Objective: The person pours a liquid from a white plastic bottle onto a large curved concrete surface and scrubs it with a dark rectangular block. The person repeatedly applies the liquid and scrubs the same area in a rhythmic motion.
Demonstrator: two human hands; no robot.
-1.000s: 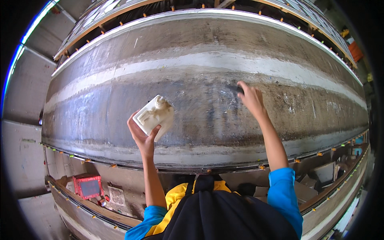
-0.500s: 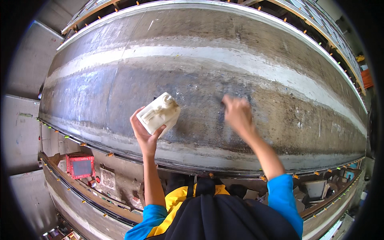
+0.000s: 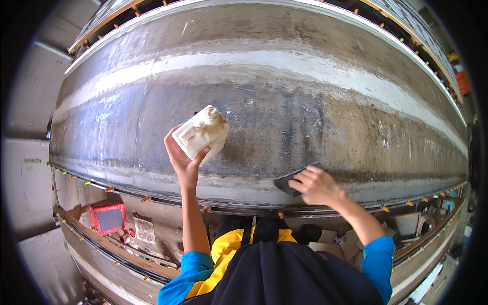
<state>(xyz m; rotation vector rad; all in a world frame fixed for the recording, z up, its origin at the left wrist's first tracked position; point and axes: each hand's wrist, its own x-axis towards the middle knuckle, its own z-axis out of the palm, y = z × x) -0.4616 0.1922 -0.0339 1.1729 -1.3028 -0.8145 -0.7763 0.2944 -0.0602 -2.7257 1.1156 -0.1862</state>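
We've got a white plastic jug point(image 3: 202, 133) in our L hand point(image 3: 183, 163), held over the long worn table point(image 3: 249, 114), a bit L of the middle. Thumb's across the near corner, the fingers go round the far L side, mostly hidden; the grip's only part-closed, spread as wide as the jug's body. Jug's tilted, round cap up and to the R; can't tell if any of it touches the tabletop.

Our R hand point(image 3: 317, 185) is closed tight w/ bent fingers on a flat dark scraper point(image 3: 288, 180), approx. at the near edge of the table. Its blade sticks out to the L of the knuckles, slanting, over the pale near strip point(image 3: 229, 190); a small corner also shows past the fingertips on the far side. Can't tell how hard it's pressed, or if the whole edge meets the surface. The two hands are well apart, jug farther from us than the scraper.

The tabletop's brown-grey w/ dark smears, plus a wide white band point(image 3: 264, 59) running L to R beyond the jug. Orange pegs point(image 3: 146, 200) line the near rail. Below, on the L, there's a red frame point(image 3: 94, 219) w/ a grey panel; on the R, cardboard pcs. point(image 3: 351, 246) lie in a heap.
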